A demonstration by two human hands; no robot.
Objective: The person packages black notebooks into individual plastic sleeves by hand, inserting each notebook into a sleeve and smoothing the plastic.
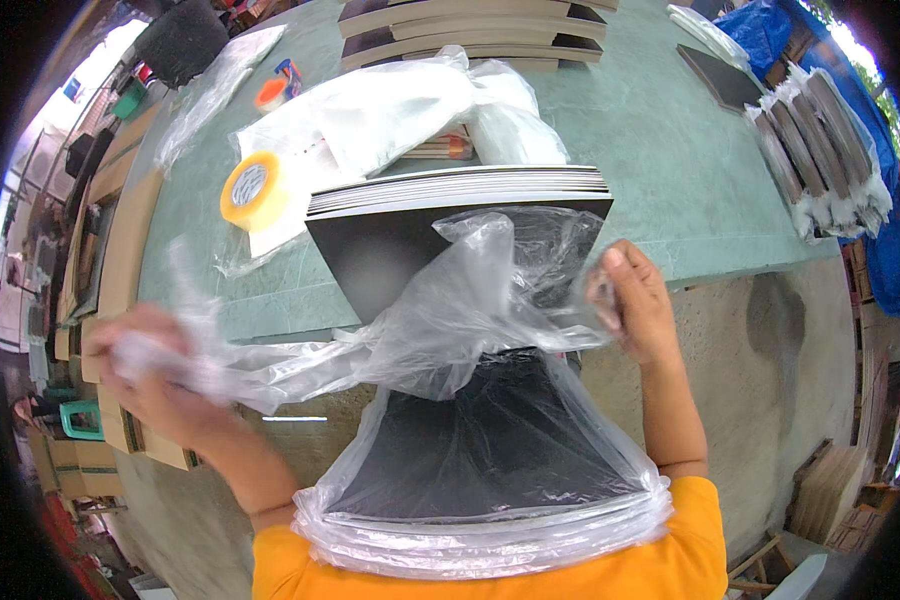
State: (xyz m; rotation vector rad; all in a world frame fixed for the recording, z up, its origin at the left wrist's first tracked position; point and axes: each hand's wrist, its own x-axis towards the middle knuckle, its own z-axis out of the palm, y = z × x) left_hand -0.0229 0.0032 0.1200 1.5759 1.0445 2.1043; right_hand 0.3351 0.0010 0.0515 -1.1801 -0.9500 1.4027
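Observation:
A stack of black flat panels [490,440] in a clear plastic bag [420,330] rests against my front, below the table edge. My left hand [150,375], smeared by motion, is closed round the bag's bunched end and pulls it out to the left. On the other side, my right hand [635,300] pinches the loose edge of the bag, thumb up. Between the hands the film is stretched and crumpled. Just beyond it, a second stack of black panels [380,250] with pale edges stands at the table's near edge, partly covered by the film.
On the green table [650,150] lie a roll of yellowish clear tape [253,190], white plastic bags [370,105] and an orange-and-blue tape dispenser [275,92]. Stacked boards [470,35] stand at the back, wrapped bundles [820,150] at the right. Cardboard [130,240] lines the left side.

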